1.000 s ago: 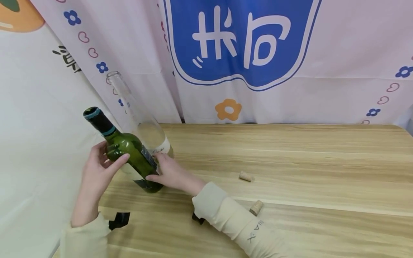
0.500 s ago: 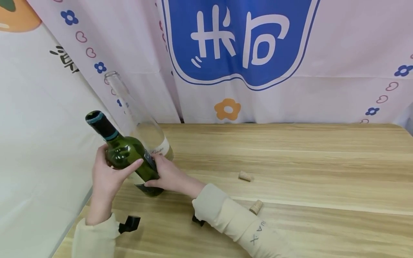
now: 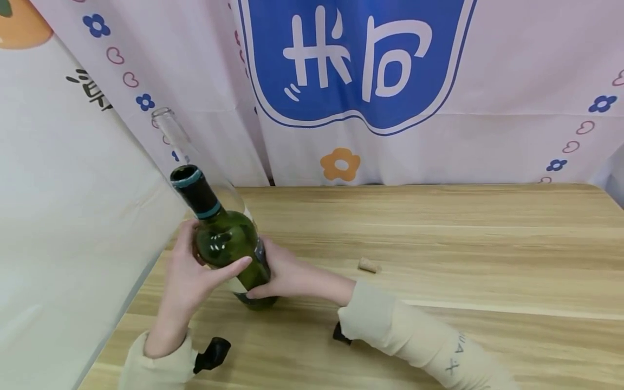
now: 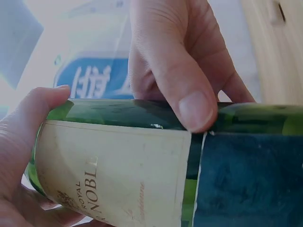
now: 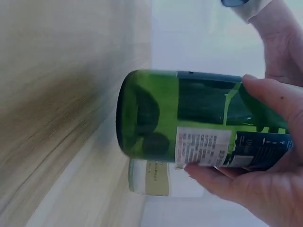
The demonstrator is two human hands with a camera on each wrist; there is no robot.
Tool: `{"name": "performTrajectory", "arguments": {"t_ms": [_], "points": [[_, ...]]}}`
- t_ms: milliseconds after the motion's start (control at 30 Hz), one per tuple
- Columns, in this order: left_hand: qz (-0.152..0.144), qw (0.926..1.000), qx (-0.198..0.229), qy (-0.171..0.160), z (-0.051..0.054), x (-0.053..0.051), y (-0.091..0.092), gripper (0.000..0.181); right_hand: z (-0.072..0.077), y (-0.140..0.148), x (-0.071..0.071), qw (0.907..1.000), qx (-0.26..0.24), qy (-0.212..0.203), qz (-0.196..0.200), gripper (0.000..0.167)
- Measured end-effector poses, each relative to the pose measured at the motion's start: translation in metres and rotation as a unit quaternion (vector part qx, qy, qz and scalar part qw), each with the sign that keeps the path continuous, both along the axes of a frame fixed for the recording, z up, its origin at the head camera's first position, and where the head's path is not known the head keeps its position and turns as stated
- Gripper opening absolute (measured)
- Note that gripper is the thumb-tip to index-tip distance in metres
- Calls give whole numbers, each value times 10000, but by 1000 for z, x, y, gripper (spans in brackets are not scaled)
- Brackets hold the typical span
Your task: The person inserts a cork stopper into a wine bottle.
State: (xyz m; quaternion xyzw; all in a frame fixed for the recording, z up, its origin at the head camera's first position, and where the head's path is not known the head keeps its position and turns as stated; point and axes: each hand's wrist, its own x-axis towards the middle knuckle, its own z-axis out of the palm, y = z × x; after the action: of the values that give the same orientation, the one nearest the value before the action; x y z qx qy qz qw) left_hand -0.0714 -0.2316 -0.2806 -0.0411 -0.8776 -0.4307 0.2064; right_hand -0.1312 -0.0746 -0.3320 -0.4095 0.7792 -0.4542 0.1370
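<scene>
And the green bottle (image 3: 226, 241) has shifted rightwards in the head view since the earlier frame, both hands travelling with it, its black neck now crossing in front of the clear bottle (image 3: 229, 192)! Nearest, at lower left and lower right, come two pale sleeves (image 3: 158, 363), a black piece (image 3: 213, 355) poking out by the left cuff and another peeking from under the right. Up to the grip, and it's a two-handed hold: the left hand (image 3: 195, 276) curls round the bottle's shoulder, thumb laid across the front; the right hand (image 3: 292, 276) grasps the lower body from the right, thumb on the glass just above the base. So the bottle sits left of centre, between the two hands, neck rising free towards the upper left, base showing below the right thumb. Whether that base touches the wood, I can't tell. The left wrist view puts the right thumb at the gap between the cream label (image 4: 113, 161) and the dark blue band (image 4: 251, 179); the right wrist view has a small white label (image 5: 203, 146) by the right fingers. Further back, right of centre, a cork (image 3: 369, 265) lies on the wooden table (image 3: 463, 244); at the top, pale cloth (image 3: 517, 65) hangs with a blue shield (image 3: 351, 59) above an orange flower (image 3: 327, 172).
</scene>
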Motion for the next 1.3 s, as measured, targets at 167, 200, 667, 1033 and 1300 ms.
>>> {"name": "performTrajectory", "arguments": {"t_ms": [167, 200, 667, 1033, 1300], "points": [[-140, 9997, -149, 139, 9, 2, 18, 74, 12, 21, 11, 9982, -339, -414, -280, 85], [-186, 9995, -183, 192, 10, 2, 21, 75, 14, 24, 12, 9974, -409, -467, -354, 86], [-1385, 9887, 331, 457, 25, -19, 75, 78, 34, 74, 15, 9643, -2351, -573, -1076, 92], [-2290, 9692, 575, 701, 33, -41, 125, 79, 50, 129, 16, 9594, -2187, 43, -1781, 89], [-2781, 9574, 681, 376, 34, -54, 163, 78, 52, 168, 16, 9549, -1614, 211, -2482, 93]]}}
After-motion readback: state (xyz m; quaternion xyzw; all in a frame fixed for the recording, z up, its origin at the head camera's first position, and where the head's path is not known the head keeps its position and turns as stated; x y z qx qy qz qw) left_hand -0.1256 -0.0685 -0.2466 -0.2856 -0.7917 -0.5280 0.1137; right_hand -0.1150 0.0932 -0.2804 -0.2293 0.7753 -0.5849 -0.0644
